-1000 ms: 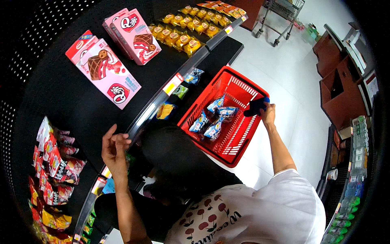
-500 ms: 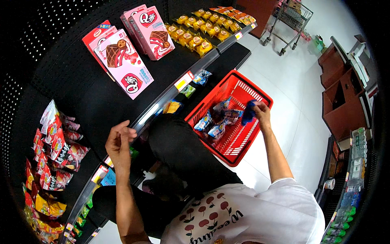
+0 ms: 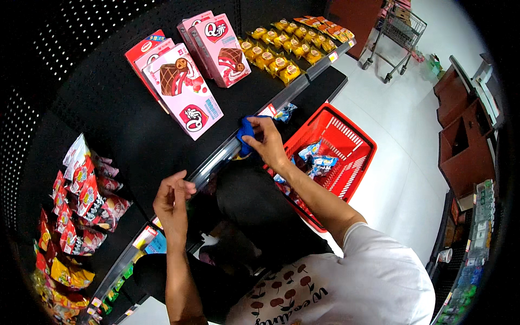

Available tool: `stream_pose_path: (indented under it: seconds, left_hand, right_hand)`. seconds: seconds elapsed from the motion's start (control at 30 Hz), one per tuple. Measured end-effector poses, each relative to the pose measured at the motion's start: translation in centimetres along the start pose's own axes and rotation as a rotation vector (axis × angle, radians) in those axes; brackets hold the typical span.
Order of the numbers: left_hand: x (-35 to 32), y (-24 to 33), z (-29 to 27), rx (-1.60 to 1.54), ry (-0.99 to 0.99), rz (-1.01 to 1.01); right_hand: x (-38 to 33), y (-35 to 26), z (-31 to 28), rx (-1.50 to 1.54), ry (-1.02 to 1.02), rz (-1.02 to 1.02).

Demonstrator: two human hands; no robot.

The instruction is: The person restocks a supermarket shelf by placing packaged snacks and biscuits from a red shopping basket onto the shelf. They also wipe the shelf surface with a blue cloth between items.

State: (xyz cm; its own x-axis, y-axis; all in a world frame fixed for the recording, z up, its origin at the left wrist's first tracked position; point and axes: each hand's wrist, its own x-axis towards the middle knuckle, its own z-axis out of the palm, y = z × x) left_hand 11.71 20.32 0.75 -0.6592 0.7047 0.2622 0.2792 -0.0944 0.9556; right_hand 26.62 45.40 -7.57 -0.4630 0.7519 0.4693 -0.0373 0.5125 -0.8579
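My right hand (image 3: 270, 142) is at the front edge of the black shelf (image 3: 146, 146), closed on a small, crumpled blue thing (image 3: 245, 135). Whether that is a cloth or a packet I cannot make out. My left hand (image 3: 172, 203) hovers by the same edge, further left, fingers loosely bent and apart, with nothing in it. Beyond my right forearm stands a red plastic basket (image 3: 362, 162) with several blue-and-white snack packets (image 3: 323, 161) inside. The forearm hides part of the basket.
Pink snack boxes (image 3: 187, 92) stand on the shelf, with yellow wrapped cakes (image 3: 279, 62) beyond them. Red snack bags (image 3: 89, 195) lie at the left. A metal shopping cart (image 3: 401, 32) is at the back, and brown counters (image 3: 460, 146) line the right side.
My right hand has moved left from over the basket to the shelf edge, carrying the blue thing. My left hand keeps its place by the edge. The whole view has shifted slightly.
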Motion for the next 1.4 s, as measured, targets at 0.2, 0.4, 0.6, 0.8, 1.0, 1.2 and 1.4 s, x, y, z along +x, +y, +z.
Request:
stream_pose_path:
  seconds: [0.2, 0.4, 0.6, 0.8, 1.0, 1.2, 1.4]
  left_hand:
    - [-0.2, 0.4, 0.2, 0.038, -0.016, -0.06]
    - [-0.2, -0.4, 0.7, 0.029, -0.017, -0.031]
    - [0.0, -0.8, 0.8, 0.025, -0.012, -0.075]
    - [0.3, -1.4, 0.8, 0.054, -0.045, -0.116]
    - [0.1, -1.0, 1.0, 0.043, -0.047, -0.122]
    - [-0.6, -0.6, 0.7, 0.027, -0.063, -0.14]
    - [-2.5, -0.8, 1.8, 0.08, -0.267, -0.131]
  right_hand:
    - [1.8, 2.2, -2.3, -0.188, 0.092, -0.026]
    - [6.2, 8.1, -6.9, -0.142, 0.298, 0.033]
    - [9.0, 10.8, -11.2, -0.198, 0.359, 0.108]
    - [11.6, 14.8, -14.0, -0.225, 0.427, 0.142]
    - [14.6, 17.2, -17.6, -0.258, 0.416, 0.179]
    - [14.0, 15.9, -17.0, -0.336, 0.229, 0.145]
    - [9.9, 10.6, -11.1, -0.193, -0.081, 0.155]
